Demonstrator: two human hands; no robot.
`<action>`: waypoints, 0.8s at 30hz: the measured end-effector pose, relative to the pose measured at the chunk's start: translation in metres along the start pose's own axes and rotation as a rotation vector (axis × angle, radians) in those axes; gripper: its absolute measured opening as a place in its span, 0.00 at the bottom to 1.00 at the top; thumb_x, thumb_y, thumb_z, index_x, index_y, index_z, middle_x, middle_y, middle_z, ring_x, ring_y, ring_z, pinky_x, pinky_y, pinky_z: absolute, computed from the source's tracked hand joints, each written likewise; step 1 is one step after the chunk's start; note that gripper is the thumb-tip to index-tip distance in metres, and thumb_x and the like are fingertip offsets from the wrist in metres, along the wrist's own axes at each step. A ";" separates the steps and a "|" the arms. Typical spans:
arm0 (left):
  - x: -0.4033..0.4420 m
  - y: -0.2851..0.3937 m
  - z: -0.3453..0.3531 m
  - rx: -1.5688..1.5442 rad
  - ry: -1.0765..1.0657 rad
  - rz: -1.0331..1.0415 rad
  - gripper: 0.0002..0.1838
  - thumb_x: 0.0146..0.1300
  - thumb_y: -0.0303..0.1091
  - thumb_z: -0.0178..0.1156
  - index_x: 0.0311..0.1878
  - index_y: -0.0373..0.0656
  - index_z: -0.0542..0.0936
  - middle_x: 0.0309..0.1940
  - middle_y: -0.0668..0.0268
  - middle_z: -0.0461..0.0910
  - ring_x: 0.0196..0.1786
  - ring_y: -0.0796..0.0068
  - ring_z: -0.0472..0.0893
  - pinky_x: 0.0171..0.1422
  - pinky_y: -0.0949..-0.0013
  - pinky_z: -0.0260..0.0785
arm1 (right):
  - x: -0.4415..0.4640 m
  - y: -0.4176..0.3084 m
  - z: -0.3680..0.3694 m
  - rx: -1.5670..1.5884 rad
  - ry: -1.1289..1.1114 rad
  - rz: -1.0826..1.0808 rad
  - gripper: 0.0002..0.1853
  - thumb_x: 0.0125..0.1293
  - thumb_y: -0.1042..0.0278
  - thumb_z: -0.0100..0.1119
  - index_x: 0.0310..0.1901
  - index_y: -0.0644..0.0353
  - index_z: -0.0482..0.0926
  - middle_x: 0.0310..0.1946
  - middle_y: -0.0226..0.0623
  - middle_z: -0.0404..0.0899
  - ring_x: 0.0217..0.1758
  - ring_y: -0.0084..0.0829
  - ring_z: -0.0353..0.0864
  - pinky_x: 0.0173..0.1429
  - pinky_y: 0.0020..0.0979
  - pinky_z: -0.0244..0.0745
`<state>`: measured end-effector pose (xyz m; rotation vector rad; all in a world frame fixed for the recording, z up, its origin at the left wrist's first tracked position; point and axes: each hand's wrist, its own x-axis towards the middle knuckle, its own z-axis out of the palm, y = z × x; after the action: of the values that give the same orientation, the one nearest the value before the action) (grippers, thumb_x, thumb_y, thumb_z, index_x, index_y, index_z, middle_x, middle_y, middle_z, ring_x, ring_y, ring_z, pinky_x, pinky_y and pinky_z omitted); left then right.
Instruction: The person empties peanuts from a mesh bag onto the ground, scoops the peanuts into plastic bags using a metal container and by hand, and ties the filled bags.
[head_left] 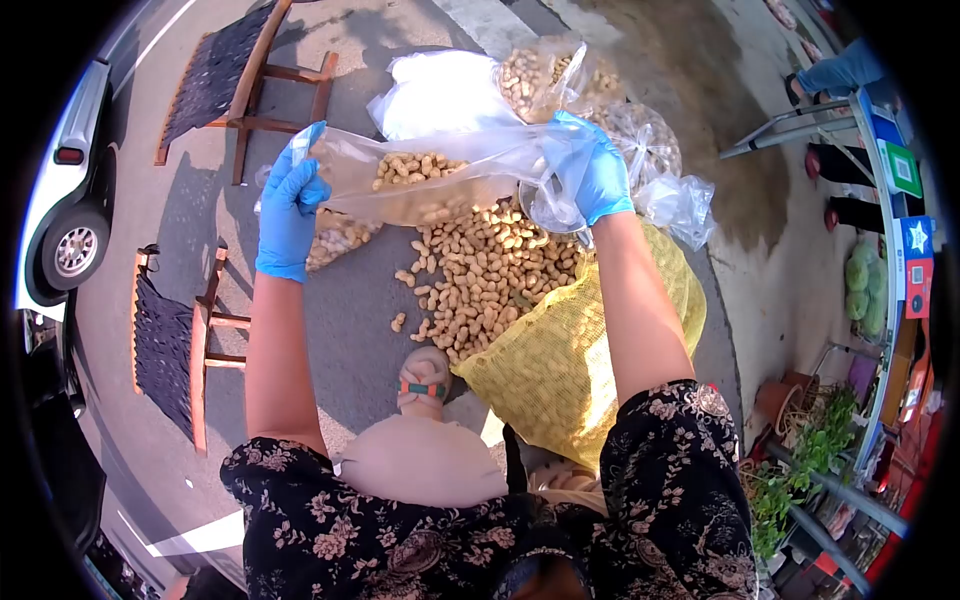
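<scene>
Both my hands wear blue gloves. A clear plastic bag (480, 150) is stretched sideways between them. My left hand (291, 210) is closed on the bag's left end. At the other end my right hand (598, 172) grips the bag with bent fingers, partly hidden by the plastic. Peanuts (418, 168) show at the bag; I cannot tell whether they lie inside or behind it. Below it a pile of unshelled peanuts (490, 275) spreads over the ground. Under my right forearm a yellow mesh sack (560, 365) lies against the pile. A round metal scoop or bowl (550, 208) shows beside my right hand.
Filled bags of peanuts (640, 140) and white plastic bags (440, 95) stand beyond the pile. Two wooden stools with dark woven seats (215, 75) are on the left, near a parked white car (60, 200). Potted plants (800, 470) and a stall are on the right.
</scene>
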<state>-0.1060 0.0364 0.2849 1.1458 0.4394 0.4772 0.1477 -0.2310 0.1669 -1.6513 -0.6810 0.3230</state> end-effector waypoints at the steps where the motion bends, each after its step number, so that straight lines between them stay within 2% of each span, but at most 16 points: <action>1: -0.002 -0.008 0.000 0.001 -0.038 0.018 0.23 0.61 0.29 0.53 0.60 0.36 0.69 0.23 0.79 0.63 0.22 0.89 0.55 0.26 0.84 0.49 | 0.003 0.019 -0.003 -0.085 -0.017 -0.104 0.14 0.56 0.68 0.54 0.45 0.59 0.78 0.44 0.40 0.79 0.46 0.37 0.77 0.54 0.29 0.70; 2: -0.003 -0.026 -0.010 -0.033 -0.061 -0.006 0.25 0.61 0.28 0.53 0.63 0.37 0.66 0.24 0.79 0.63 0.23 0.88 0.56 0.27 0.83 0.51 | 0.003 0.032 -0.005 0.058 -0.001 -0.111 0.15 0.55 0.68 0.55 0.45 0.59 0.78 0.44 0.39 0.79 0.46 0.38 0.77 0.55 0.29 0.69; 5: -0.022 -0.064 -0.001 -0.019 -0.117 -0.047 0.26 0.61 0.26 0.52 0.65 0.39 0.64 0.26 0.78 0.68 0.24 0.88 0.60 0.29 0.83 0.56 | -0.017 0.016 -0.008 -0.073 0.163 -0.002 0.15 0.57 0.69 0.55 0.46 0.60 0.77 0.43 0.39 0.79 0.44 0.33 0.77 0.51 0.29 0.71; 6: -0.027 -0.079 -0.003 0.053 -0.053 -0.107 0.27 0.61 0.24 0.51 0.66 0.40 0.63 0.32 0.77 0.73 0.29 0.88 0.66 0.35 0.83 0.61 | -0.029 0.005 -0.009 -0.082 0.262 0.121 0.14 0.58 0.69 0.56 0.46 0.62 0.77 0.41 0.37 0.79 0.41 0.30 0.77 0.49 0.28 0.72; 7: -0.029 -0.081 0.001 0.036 -0.016 -0.093 0.28 0.61 0.25 0.51 0.66 0.39 0.62 0.38 0.74 0.73 0.30 0.87 0.67 0.37 0.82 0.62 | -0.041 -0.009 -0.012 -0.092 0.362 0.247 0.14 0.58 0.69 0.57 0.46 0.63 0.77 0.39 0.36 0.80 0.39 0.27 0.77 0.46 0.28 0.73; 8: -0.033 -0.083 0.008 0.019 0.021 -0.085 0.28 0.61 0.26 0.51 0.66 0.38 0.61 0.43 0.72 0.73 0.32 0.87 0.68 0.39 0.82 0.64 | -0.054 -0.028 -0.016 -0.381 0.395 0.237 0.16 0.58 0.67 0.58 0.46 0.65 0.75 0.39 0.42 0.79 0.39 0.32 0.77 0.47 0.31 0.72; 9: -0.038 -0.086 0.014 0.002 0.059 -0.081 0.29 0.61 0.27 0.52 0.66 0.37 0.60 0.49 0.70 0.74 0.33 0.86 0.69 0.42 0.81 0.65 | -0.068 -0.026 -0.021 -0.688 0.485 0.033 0.17 0.56 0.66 0.59 0.46 0.66 0.75 0.38 0.47 0.78 0.39 0.37 0.77 0.47 0.33 0.71; 10: -0.039 -0.087 0.013 0.004 0.031 -0.043 0.29 0.61 0.28 0.51 0.66 0.37 0.61 0.62 0.69 0.66 0.41 0.83 0.72 0.51 0.79 0.65 | -0.081 -0.026 -0.027 -0.816 0.541 0.022 0.19 0.55 0.62 0.60 0.45 0.67 0.75 0.38 0.48 0.78 0.38 0.38 0.78 0.47 0.34 0.71; 11: -0.040 -0.090 0.012 0.025 0.061 -0.051 0.28 0.60 0.29 0.52 0.65 0.37 0.62 0.61 0.69 0.67 0.42 0.82 0.72 0.52 0.78 0.65 | -0.091 -0.026 -0.032 -0.942 0.599 0.006 0.22 0.55 0.57 0.62 0.44 0.68 0.76 0.38 0.50 0.78 0.38 0.39 0.78 0.46 0.34 0.71; 14: -0.043 -0.105 -0.001 0.051 0.152 -0.047 0.27 0.60 0.30 0.52 0.64 0.38 0.64 0.57 0.70 0.69 0.47 0.80 0.72 0.57 0.73 0.62 | -0.110 -0.009 -0.039 -0.521 0.206 0.709 0.30 0.52 0.45 0.63 0.42 0.69 0.77 0.37 0.48 0.79 0.36 0.39 0.78 0.43 0.34 0.72; 16: -0.051 -0.128 -0.015 0.002 0.231 -0.024 0.26 0.61 0.31 0.53 0.63 0.40 0.65 0.55 0.70 0.70 0.51 0.78 0.71 0.60 0.69 0.62 | -0.113 -0.007 -0.036 -0.354 0.059 0.922 0.33 0.50 0.40 0.63 0.42 0.69 0.77 0.36 0.46 0.79 0.34 0.37 0.79 0.42 0.33 0.72; 17: -0.058 -0.141 -0.018 0.024 0.337 -0.135 0.26 0.60 0.33 0.54 0.63 0.42 0.64 0.55 0.68 0.70 0.53 0.76 0.70 0.61 0.66 0.61 | -0.114 -0.005 -0.034 -0.267 -0.021 1.024 0.35 0.49 0.38 0.62 0.42 0.69 0.77 0.36 0.45 0.79 0.33 0.36 0.79 0.41 0.33 0.72; 19: -0.076 -0.166 -0.024 0.065 0.551 -0.352 0.28 0.60 0.38 0.55 0.64 0.47 0.62 0.57 0.66 0.68 0.58 0.71 0.68 0.62 0.59 0.59 | -0.116 0.000 -0.031 -0.055 0.003 1.076 0.35 0.51 0.39 0.62 0.46 0.68 0.76 0.37 0.41 0.79 0.32 0.33 0.80 0.34 0.30 0.75; 21: -0.097 -0.194 -0.029 0.187 0.446 -0.748 0.31 0.58 0.43 0.57 0.64 0.52 0.61 0.59 0.60 0.64 0.59 0.64 0.66 0.62 0.53 0.58 | -0.116 -0.005 -0.024 0.138 0.049 1.168 0.35 0.51 0.39 0.62 0.47 0.67 0.76 0.38 0.40 0.78 0.32 0.34 0.80 0.30 0.28 0.77; 22: -0.108 -0.197 -0.015 0.243 0.366 -0.851 0.33 0.58 0.44 0.58 0.65 0.51 0.59 0.61 0.59 0.62 0.61 0.61 0.65 0.61 0.52 0.58 | -0.118 -0.001 -0.020 0.235 0.091 1.140 0.29 0.54 0.46 0.59 0.47 0.65 0.74 0.38 0.43 0.78 0.31 0.39 0.80 0.26 0.30 0.78; 24: -0.125 -0.208 0.014 0.360 0.216 -0.975 0.38 0.56 0.47 0.60 0.67 0.50 0.56 0.63 0.56 0.60 0.63 0.56 0.64 0.62 0.51 0.59 | -0.120 0.011 -0.014 0.426 0.160 1.184 0.24 0.57 0.52 0.55 0.46 0.64 0.72 0.36 0.44 0.78 0.30 0.41 0.80 0.26 0.33 0.79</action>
<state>-0.1723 -0.1145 0.1064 1.0745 1.2234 -0.3528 0.0643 -0.3144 0.1400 -1.4683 0.5417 1.0710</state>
